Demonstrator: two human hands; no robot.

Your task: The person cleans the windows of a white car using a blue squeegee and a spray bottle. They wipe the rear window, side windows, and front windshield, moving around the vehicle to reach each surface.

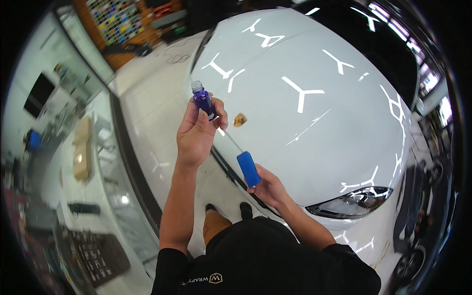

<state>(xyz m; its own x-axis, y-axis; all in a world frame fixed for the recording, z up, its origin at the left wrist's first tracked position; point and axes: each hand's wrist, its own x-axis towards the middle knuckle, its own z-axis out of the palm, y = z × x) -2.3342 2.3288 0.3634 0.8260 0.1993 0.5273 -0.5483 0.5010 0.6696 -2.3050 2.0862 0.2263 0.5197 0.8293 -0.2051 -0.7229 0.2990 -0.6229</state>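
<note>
My left hand (pixel 194 135) is raised near the front edge of the white car hood (pixel 275 132), its fingers wrapped round a small purple bottle (pixel 202 101). The bottle tilts slightly, its clear threaded neck pointing up with no cap on it. Lower and to the right, my right hand (pixel 269 187) grips a blue rectangular block (pixel 249 169), which looks like an applicator pad. Its wide blue face shows, and most of my right fingers are behind it. Bottle and block are apart. A gold badge (pixel 240 119) sits on the car's nose between them.
A headlight (pixel 349 202) lies right of my right arm. On my left stands a glass-sided counter (pixel 105 162) with a tan box (pixel 82 160) and a dark pouch (pixel 84 208) on it. Another car's wheel (pixel 410 263) shows far right. My feet (pixel 246 211) stand close to the bumper.
</note>
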